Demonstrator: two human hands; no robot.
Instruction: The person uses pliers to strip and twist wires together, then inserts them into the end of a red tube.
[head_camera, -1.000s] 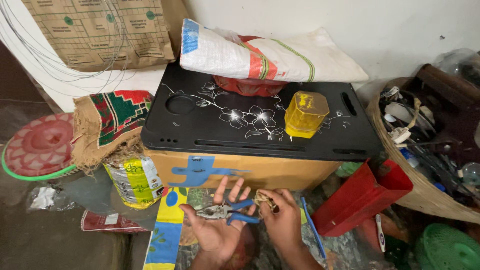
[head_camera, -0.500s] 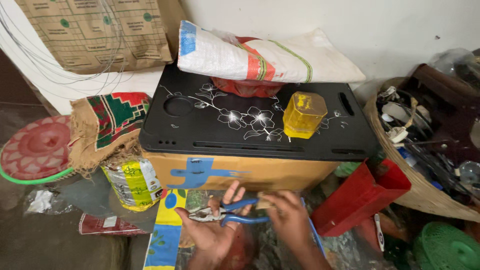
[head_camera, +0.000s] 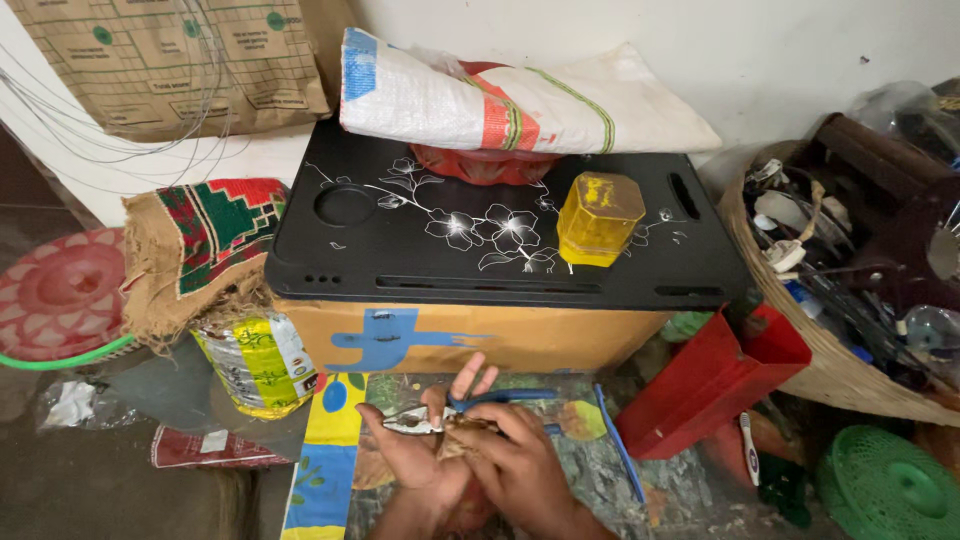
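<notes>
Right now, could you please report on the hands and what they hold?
Left hand grips blue-handled metal pliers. Right hand pinches a small brownish piece at the pliers. Yellow faceted container apart, on black floral tray.

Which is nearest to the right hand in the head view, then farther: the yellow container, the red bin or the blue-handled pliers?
1. Blue-handled pliers, touching the right hand.
2. Red bin, on its right.
3. Yellow container, beyond, on the black tray.
</notes>
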